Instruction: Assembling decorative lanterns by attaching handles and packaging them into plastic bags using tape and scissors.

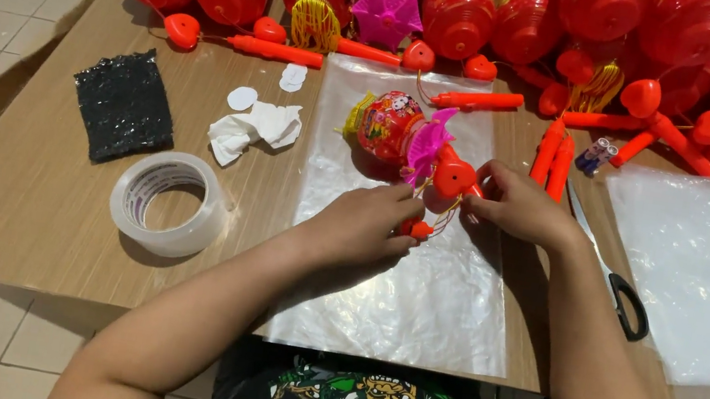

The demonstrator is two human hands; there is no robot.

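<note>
I see my left hand pinching the small orange handle and my right hand gripping the red heart piece beside the toy lantern on the clear plastic sheet, and I think the thin string between them could tangle or snap if pulled strongly.

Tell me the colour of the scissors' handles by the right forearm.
Black handles on the scissors, seen in the head view.

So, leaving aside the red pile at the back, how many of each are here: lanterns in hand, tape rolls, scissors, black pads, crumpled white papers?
Small lantern, held by left hand and right hand: 1
Tape roll: 1
Scissors: 1
Black pad: 1
Crumpled white paper: 1
Total: 5
</note>
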